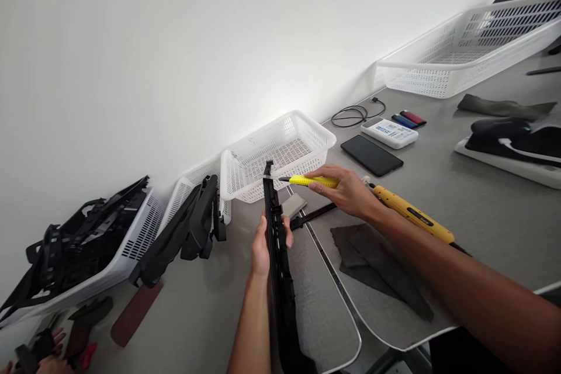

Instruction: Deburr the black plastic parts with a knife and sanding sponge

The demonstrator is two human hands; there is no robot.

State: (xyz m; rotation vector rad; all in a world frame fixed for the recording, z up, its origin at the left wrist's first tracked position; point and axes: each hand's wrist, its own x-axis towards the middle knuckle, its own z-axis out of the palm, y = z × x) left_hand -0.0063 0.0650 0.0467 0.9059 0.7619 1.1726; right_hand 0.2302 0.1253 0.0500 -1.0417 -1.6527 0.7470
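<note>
My left hand [263,245] grips a long black plastic part [277,245] that stands on edge, its top end near the small white basket. In my right hand [350,191] is a yellow utility knife [312,180], its blade tip touching the upper end of the black part. Just right of that hand, a second tool with a yellow handle [412,214] lies on the table. A dark grey cloth [377,263] lies flat below my right forearm.
An empty white basket [280,152] stands behind the part. Two baskets with black plastic parts [87,239] are at the left, a large white basket [468,47] at the far right. A phone [371,155], a cable [357,113] and a small white device [389,131] lie beyond.
</note>
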